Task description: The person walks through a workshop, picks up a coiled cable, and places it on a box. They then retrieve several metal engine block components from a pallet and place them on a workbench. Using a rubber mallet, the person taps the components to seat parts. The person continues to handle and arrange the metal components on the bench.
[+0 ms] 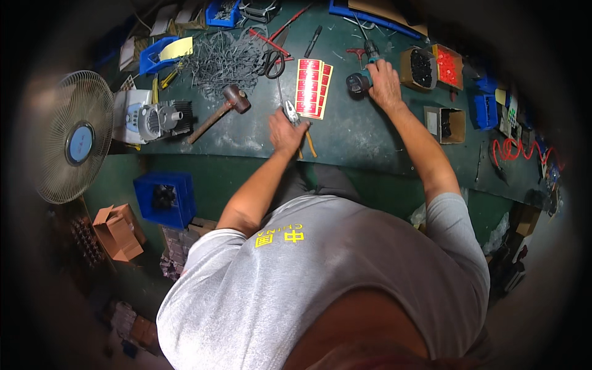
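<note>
My left hand (pixel 285 134) is closed over a pair of pliers (pixel 291 111) near the front edge of the green bench. The jaws point away from me, and the orange handles come out below the fingers. Farther right, my right hand (pixel 386 87) wraps round a teal and black cordless drill (pixel 358 82), which lies on the bench with its long bit pointing to the back. Sheets of red and yellow labels (pixel 309 89) lie between the hands. Black-handled scissors (pixel 273 65) are just beyond the left hand.
A mallet (pixel 235 99), a heap of grey ties (pixel 225 58), a motor-like metal part (pixel 161 121) and a fan (pixel 77 139) are at left. Boxes of black parts (pixel 420 68) and red parts (pixel 449 66) stand at right, near a coiled red hose (pixel 512 150). A black marker (pixel 314 41) lies behind the labels.
</note>
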{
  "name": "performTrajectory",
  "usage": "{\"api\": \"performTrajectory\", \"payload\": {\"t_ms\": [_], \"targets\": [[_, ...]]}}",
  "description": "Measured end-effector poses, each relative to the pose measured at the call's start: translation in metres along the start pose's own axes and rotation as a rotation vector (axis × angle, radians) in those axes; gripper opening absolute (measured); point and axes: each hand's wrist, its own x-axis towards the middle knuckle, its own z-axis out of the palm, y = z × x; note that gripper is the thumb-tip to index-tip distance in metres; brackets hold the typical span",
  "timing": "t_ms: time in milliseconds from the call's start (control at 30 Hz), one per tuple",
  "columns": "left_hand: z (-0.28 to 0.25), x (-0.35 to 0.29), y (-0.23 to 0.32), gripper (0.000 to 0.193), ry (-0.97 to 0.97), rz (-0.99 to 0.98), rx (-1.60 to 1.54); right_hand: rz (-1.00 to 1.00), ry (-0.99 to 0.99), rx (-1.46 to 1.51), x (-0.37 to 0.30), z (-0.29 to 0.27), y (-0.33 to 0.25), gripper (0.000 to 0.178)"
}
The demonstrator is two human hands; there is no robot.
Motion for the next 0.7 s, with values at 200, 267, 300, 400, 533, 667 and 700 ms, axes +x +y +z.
{"api": "performTrajectory", "payload": {"t_ms": [200,267,300,400,533,667,700], "targets": [[0.022,-0.004,-0.001,0.087,-0.056,-0.078,-0.002,-0.07,-0.104,-0.121,-0.003,0.024,0.018,0.044],[0.019,-0.006,-0.009,0.086,-0.053,-0.071,-0.026,-0.083,-0.133,-0.17,-0.004,0.026,0.016,0.04],[0.014,-0.001,-0.008,0.086,-0.039,-0.054,-0.043,-0.086,-0.086,-0.098,0.001,0.022,0.014,0.038],[-0.012,0.013,-0.004,0.083,-0.063,-0.004,-0.038,-0.072,0.082,0.158,0.015,0.025,-0.017,0.031],[-0.045,0.054,-0.001,0.079,-0.012,0.199,0.004,0.009,-0.059,0.269,0.046,0.054,-0.076,0.055],[-0.073,0.112,0.009,0.071,0.225,0.472,0.059,0.111,-0.288,0.22,0.063,0.068,-0.113,0.088],[-0.08,0.118,0.017,0.07,0.309,0.537,0.072,0.132,-0.327,0.212,0.063,0.067,-0.116,0.091]]}}
